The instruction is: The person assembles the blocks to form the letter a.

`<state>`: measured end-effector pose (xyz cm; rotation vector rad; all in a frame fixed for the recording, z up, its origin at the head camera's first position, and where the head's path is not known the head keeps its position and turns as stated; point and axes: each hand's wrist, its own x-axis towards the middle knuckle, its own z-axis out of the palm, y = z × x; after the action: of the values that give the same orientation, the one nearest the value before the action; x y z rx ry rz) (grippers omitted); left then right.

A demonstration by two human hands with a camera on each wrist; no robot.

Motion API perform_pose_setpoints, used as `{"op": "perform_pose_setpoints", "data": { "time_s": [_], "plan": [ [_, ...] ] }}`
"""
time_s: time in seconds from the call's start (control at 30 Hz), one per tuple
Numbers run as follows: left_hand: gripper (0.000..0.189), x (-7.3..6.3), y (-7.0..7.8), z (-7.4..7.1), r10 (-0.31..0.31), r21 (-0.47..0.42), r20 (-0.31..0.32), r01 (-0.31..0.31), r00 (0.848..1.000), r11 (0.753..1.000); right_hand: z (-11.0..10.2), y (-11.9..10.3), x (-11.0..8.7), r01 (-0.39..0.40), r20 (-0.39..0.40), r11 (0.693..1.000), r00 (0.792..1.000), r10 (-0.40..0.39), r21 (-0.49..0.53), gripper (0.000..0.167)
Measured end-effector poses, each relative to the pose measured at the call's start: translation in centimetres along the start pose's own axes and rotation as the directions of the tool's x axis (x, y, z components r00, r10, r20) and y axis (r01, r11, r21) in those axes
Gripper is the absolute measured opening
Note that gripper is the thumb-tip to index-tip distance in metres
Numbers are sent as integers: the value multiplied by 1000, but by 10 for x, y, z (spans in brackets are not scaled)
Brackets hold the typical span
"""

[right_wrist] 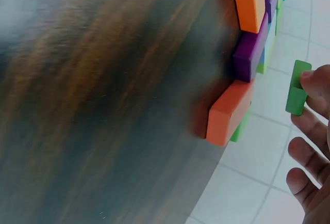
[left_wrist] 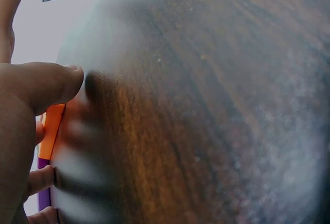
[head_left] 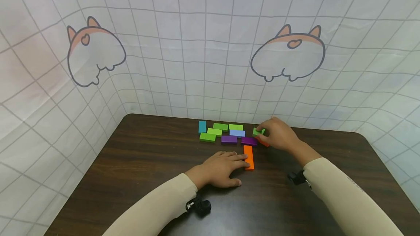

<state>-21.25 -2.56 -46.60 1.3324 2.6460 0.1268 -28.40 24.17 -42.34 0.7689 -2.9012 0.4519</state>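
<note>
My right hand (head_left: 278, 134) pinches a small green block (right_wrist: 296, 92) between thumb and finger, its other fingers spread. Close by it on the table lies a red-orange block (right_wrist: 229, 111), partly covered by the hand in the head view. Another green block (right_wrist: 241, 128) shows behind that one in the right wrist view. My left hand (head_left: 223, 168) lies palm down, with outstretched fingertips on an upright-pointing orange block (head_left: 249, 158). In the left wrist view the left thumb (left_wrist: 56, 82) hides part of this orange block (left_wrist: 51, 131).
Left of the right hand lie two purple blocks (head_left: 229, 140), a light blue block (head_left: 237, 133), a teal block (head_left: 202, 127) and several green blocks (head_left: 207, 137). The dark wooden table (head_left: 137, 156) ends at a white checked curtain (head_left: 197, 65).
</note>
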Motion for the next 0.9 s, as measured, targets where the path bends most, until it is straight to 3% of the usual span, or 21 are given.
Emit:
{"op": "perform_pose_setpoints", "data": {
  "time_s": [0.9],
  "plan": [
    [65, 0, 0, 3, -7, -13, -5, 7, 1000, 1000, 8, -40, -73, 181, -34, 983, 983, -179, 32, 22]
  ]
}}
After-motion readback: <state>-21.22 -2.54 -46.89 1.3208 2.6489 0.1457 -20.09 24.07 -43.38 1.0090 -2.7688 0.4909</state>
